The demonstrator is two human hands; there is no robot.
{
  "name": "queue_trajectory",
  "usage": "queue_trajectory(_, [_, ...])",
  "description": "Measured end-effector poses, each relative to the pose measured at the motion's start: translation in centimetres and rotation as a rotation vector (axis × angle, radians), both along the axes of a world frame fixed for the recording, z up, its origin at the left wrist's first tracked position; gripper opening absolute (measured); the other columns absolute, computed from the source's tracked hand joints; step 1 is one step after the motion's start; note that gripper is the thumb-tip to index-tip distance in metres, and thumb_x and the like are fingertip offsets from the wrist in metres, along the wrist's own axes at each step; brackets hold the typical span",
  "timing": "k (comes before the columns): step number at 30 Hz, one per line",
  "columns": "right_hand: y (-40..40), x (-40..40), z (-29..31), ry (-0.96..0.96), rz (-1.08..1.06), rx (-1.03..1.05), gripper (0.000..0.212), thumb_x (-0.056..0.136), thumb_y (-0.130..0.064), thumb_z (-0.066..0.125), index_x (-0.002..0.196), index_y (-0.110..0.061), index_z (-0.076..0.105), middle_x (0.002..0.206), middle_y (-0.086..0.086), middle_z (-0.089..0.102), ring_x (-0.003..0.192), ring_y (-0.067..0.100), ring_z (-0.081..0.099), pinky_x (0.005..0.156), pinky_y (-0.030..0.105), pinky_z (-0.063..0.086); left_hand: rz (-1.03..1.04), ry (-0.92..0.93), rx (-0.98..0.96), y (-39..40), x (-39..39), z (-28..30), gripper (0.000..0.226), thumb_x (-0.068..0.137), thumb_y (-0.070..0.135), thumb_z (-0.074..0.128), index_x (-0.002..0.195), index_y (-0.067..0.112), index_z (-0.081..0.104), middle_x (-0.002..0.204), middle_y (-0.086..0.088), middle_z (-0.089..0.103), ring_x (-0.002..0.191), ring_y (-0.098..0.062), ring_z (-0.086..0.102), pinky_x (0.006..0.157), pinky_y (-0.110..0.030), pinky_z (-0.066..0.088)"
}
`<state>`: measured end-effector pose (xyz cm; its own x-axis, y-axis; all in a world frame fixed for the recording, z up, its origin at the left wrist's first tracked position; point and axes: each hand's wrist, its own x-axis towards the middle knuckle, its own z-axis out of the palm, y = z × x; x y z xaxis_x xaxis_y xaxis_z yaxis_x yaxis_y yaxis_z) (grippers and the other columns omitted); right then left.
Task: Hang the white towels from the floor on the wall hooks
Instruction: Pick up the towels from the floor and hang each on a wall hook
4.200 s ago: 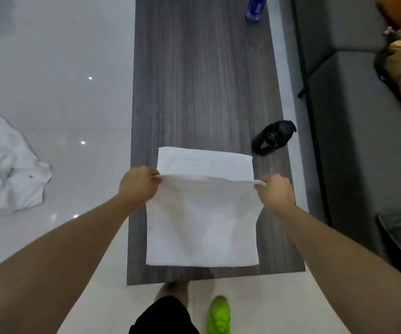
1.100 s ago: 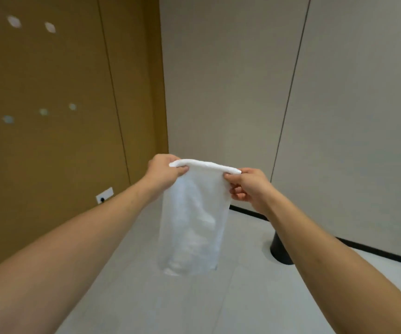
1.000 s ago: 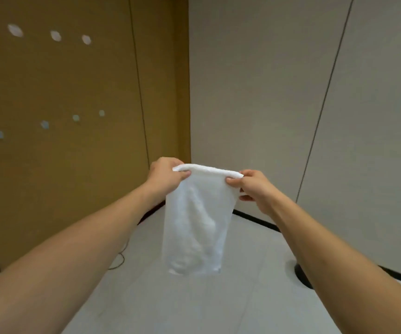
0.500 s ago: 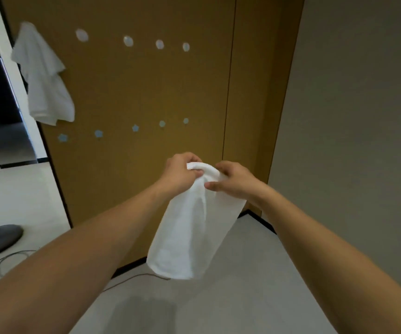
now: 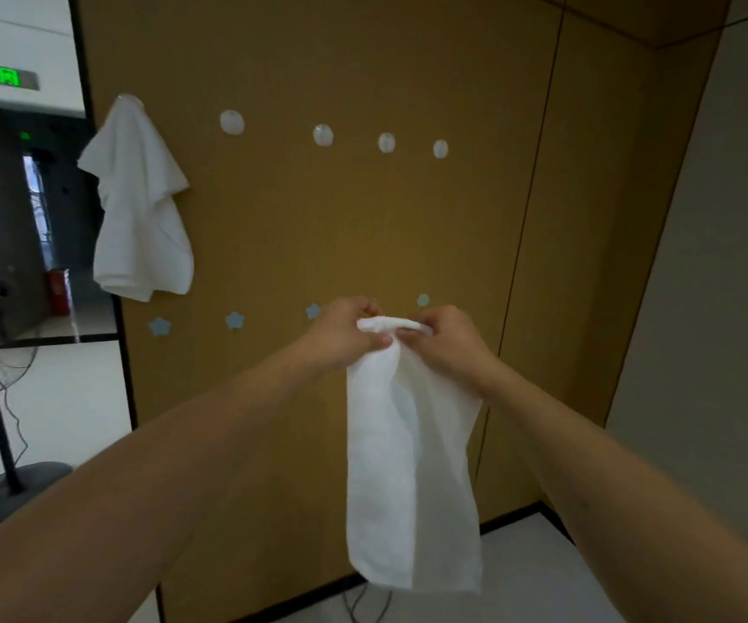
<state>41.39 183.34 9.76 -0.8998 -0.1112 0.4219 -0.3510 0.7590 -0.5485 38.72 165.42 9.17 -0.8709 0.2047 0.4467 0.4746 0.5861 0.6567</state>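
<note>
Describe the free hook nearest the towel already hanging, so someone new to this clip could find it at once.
Start at the brown wall panel, where a white hung towel drapes from the upper left. A row of four round pale hooks runs rightward from it at about the height of the towel's top. The leftmost bare hook is the one: closest to that towel, and widest-looking of the four.

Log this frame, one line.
both hands, left and right, grip folded towel | one towel hung | four round hooks free
</note>
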Motion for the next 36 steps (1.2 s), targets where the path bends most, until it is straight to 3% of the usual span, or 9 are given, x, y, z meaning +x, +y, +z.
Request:
queue_trajectory(5, [-3.8,-8.7,0.2,-0.005,0.149,-0.059,0.019,0.092,-0.027,0.061,0.086,-0.013,0.072,0.081,0.005,0.071,0.077,0.022,0.068,0.067,0.035,0.053,0.082,0.003,-0.021,-4.7,-6.7,-0.5,0.043,0.081,0.028,0.078,0.120,0.017,0.063,0.099,0.005,0.063,0.092,-0.013,0.062,0.066,-0.016,0.043])
queue_trajectory(10, [-8.1,-17.5,1.3,0.036,0.299,-0.115,0.013,0.092,-0.032,0.062,0.082,-0.031,0.070,0.079,-0.012,0.070,0.075,0.006,0.067,0.063,0.022,0.050,0.196,0.004,0.045,-9.4,-13.3,-0.4,0.036,0.085,0.031,0.075,0.113,0.011,0.065,0.102,-0.006,0.070,0.096,-0.022,0.067,0.083,-0.042,0.056])
queue_trajectory(12, [-9.6,-21.2,1.7,0.074,0.335,-0.111,0.013,0.092,-0.033,0.061,0.084,-0.034,0.071,0.081,-0.014,0.071,0.078,0.004,0.067,0.068,0.026,0.052,0.230,0.037,0.067,-10.9,-15.9,-0.2,0.038,0.085,0.030,0.076,0.116,0.011,0.065,0.104,-0.006,0.070,0.097,-0.022,0.067,0.086,-0.045,0.056])
queue_trajectory(16, [-12.2,-29.0,2.8,0.194,0.310,0.051,0.032,0.096,-0.041,0.055,0.124,-0.032,0.067,0.121,-0.007,0.070,0.111,0.014,0.064,0.095,0.033,0.050,0.303,0.026,0.237,-12.5,-21.3,1.4,0.049,0.081,0.027,0.075,0.127,0.028,0.059,0.115,-0.001,0.064,0.096,-0.017,0.066,0.069,-0.033,0.061])
queue_trajectory(19, [-14.7,-34.4,4.8,0.278,0.295,0.171,0.042,0.100,-0.043,0.048,0.141,-0.033,0.052,0.135,-0.002,0.062,0.123,0.019,0.057,0.096,0.029,0.044,0.246,0.035,0.374,-13.3,-24.6,3.9,0.054,0.077,0.016,0.071,0.122,0.045,0.061,0.115,0.005,0.062,0.094,-0.015,0.067,0.058,-0.029,0.059])
queue_trajectory(23, [-18.2,-39.1,6.9,0.386,0.349,0.074,0.045,0.104,-0.038,0.040,0.149,-0.031,0.039,0.131,0.007,0.063,0.116,0.025,0.061,0.094,0.034,0.048,0.271,0.092,0.439,-15.4,-28.1,7.0,0.035,0.080,0.011,0.070,0.112,0.026,0.069,0.105,0.000,0.071,0.089,-0.020,0.072,0.061,-0.036,0.061])
queue_trajectory(27, [-21.2,-41.9,7.7,0.468,0.503,-0.210,0.040,0.103,-0.024,0.047,0.141,-0.033,0.050,0.122,0.003,0.069,0.104,0.017,0.065,0.089,0.025,0.050,0.267,0.098,0.479,-17.4,-30.2,8.6,0.036,0.080,0.015,0.072,0.114,0.022,0.064,0.106,-0.006,0.070,0.089,-0.024,0.072,0.060,-0.034,0.058])
queue_trajectory(32, [-24.0,-44.5,8.6,0.677,0.587,-0.279,0.034,0.096,-0.010,0.058,0.126,-0.022,0.067,0.123,0.005,0.068,0.112,0.021,0.062,0.095,0.039,0.051,0.273,0.200,0.506,-19.0,-32.3,10.2,0.032,0.072,0.016,0.063,0.096,0.035,0.072,0.092,0.004,0.073,0.077,-0.015,0.070,0.049,-0.028,0.049])
queue_trajectory(36, [-25.6,-46.0,10.2,0.957,0.445,-0.294,0.018,0.086,-0.006,0.070,0.101,-0.012,0.078,0.089,0.008,0.065,0.088,0.026,0.057,0.072,0.037,0.048,0.267,0.213,0.594,-20.5,-34.2,11.2,0.033,0.066,0.018,0.061,0.093,0.031,0.076,0.087,0.001,0.075,0.070,-0.018,0.068,0.045,-0.027,0.045])
